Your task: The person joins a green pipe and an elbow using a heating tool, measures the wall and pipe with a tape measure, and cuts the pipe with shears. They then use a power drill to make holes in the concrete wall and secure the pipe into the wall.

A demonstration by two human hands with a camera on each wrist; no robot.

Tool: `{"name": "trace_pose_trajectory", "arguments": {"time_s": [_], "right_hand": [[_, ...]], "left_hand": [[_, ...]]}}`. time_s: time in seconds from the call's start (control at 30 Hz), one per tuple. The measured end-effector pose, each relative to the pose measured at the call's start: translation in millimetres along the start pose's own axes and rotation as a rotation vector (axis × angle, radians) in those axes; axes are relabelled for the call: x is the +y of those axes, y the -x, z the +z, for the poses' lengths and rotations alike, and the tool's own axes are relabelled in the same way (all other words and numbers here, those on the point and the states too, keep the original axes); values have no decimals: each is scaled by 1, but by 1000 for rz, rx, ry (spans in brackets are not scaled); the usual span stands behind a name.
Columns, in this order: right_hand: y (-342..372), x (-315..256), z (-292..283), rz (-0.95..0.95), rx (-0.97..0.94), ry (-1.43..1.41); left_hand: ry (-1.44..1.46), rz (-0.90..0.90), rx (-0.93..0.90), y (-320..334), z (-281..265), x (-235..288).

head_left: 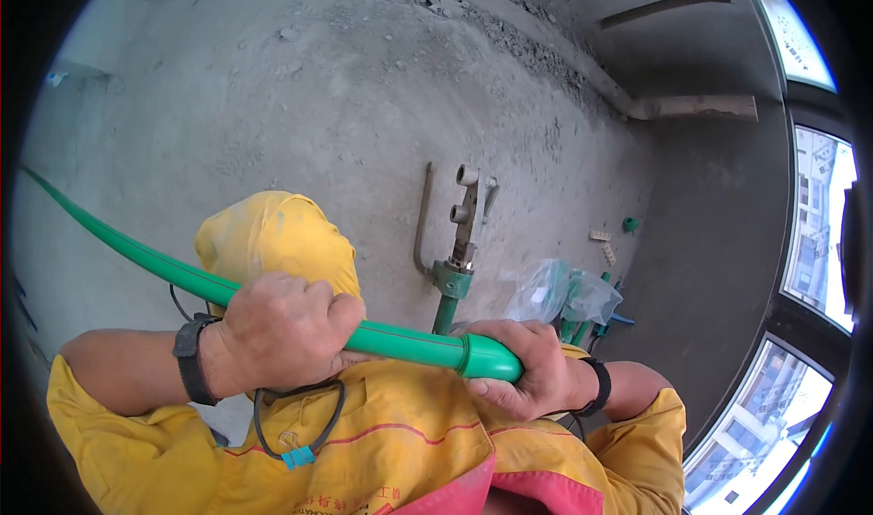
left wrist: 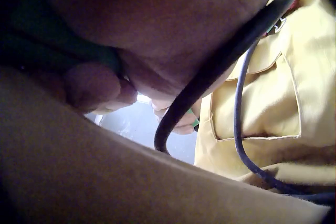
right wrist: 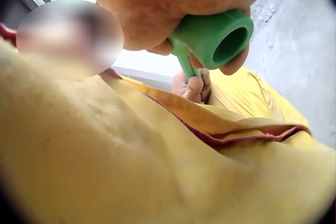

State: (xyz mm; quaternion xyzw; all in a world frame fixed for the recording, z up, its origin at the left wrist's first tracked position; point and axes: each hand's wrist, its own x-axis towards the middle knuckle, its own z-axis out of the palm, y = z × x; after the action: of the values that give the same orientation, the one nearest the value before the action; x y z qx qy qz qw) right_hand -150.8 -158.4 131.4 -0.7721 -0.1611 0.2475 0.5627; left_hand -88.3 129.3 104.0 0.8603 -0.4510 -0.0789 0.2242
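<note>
A long green plastic pipe (head_left: 414, 343) runs across the front of the body, its far end reaching out to the left. My left hand (head_left: 289, 333) grips it with fingers curled over the top. On the pipe's right end sits a green elbow fitting (head_left: 487, 358), held in my right hand (head_left: 530, 367). In the right wrist view, the open mouth of the elbow fitting (right wrist: 231, 43) shows, with the fingers wrapped behind it. The left wrist view is dark and close, with the pipe partly hidden by the hand.
A pipe-welding heater (head_left: 462, 215) with round metal sockets stands below on the dusty concrete floor (head_left: 364, 106). Clear plastic bags (head_left: 546, 290) with green pieces lie to its right. A grey pipe (head_left: 696, 108) runs along the wall near the windows (head_left: 759, 433).
</note>
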Motion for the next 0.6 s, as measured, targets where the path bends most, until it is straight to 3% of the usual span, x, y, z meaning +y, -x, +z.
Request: {"name": "trace_pose_trajectory", "arguments": {"time_s": [0.6], "right_hand": [[3, 2, 8, 130, -7, -85]], "left_hand": [[-54, 37, 15, 7, 7, -4]]}}
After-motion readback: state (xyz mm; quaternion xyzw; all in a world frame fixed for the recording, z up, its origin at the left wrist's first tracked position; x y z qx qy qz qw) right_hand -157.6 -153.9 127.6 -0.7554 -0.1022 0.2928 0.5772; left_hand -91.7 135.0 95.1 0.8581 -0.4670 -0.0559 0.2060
